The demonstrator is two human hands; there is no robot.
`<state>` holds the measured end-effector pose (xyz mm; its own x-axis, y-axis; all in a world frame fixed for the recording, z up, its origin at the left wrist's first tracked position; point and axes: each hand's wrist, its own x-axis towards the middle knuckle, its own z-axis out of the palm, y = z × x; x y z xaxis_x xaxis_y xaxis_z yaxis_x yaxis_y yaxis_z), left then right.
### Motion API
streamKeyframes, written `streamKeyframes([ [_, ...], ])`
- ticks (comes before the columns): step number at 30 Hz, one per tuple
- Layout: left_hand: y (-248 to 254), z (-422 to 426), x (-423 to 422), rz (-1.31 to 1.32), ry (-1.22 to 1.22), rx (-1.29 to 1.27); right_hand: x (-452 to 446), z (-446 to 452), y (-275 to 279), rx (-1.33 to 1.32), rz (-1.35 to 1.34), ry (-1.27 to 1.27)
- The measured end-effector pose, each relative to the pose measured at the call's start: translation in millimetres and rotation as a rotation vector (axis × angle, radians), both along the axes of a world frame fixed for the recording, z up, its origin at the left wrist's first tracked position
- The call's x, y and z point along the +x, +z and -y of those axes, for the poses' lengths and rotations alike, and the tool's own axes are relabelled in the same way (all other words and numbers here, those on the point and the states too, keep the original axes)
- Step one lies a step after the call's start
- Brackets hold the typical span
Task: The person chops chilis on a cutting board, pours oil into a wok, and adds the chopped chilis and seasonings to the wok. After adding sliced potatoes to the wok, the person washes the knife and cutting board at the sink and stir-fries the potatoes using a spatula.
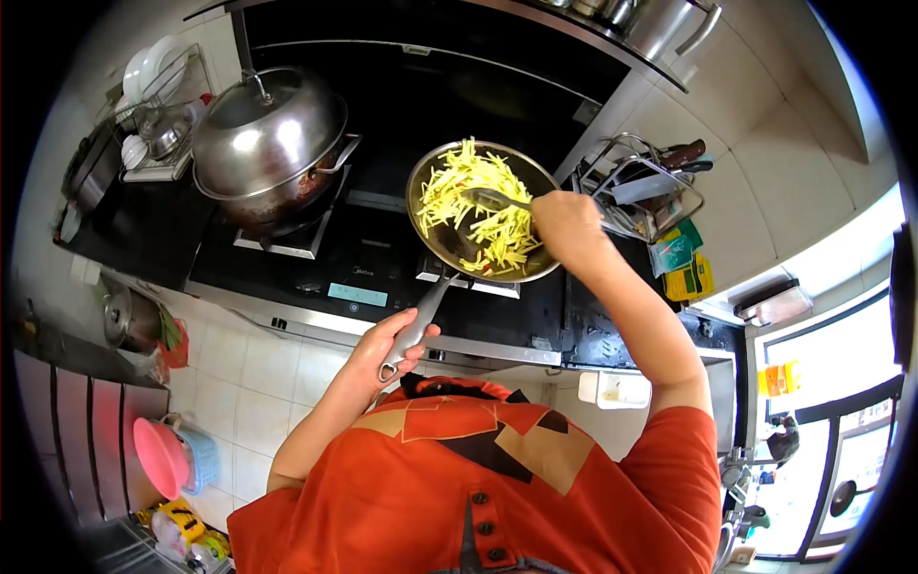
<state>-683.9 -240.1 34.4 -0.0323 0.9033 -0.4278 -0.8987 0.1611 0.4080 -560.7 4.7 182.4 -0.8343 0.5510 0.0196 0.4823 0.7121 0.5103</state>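
My left hand (387,346) is wrapped round the grey handle of a frying pan (442,241), which sits over the right burner of the black stove. Thin yellow vegetable strips (464,177) lie heaped in the pan, with a few small red bits among them. Above the pan's right side, my right hand (569,228) is closed on a dark spatula (491,199). Its head rests among the strips, while most of its handle is hidden by my fingers.
A large lidded metal wok (273,143) stands on the left burner. Right of the pan, a wire rack (622,196) holds knives and a cleaver, with green and yellow packets (684,263) beside it. Dishes (158,72) fill a rack at the far left.
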Motion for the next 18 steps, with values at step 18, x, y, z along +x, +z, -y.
streamKeyframes([
  [18,-6,2,-1,-0.022,-0.026,0.01,96,17,81,-0.196,0.124,0.144],
])
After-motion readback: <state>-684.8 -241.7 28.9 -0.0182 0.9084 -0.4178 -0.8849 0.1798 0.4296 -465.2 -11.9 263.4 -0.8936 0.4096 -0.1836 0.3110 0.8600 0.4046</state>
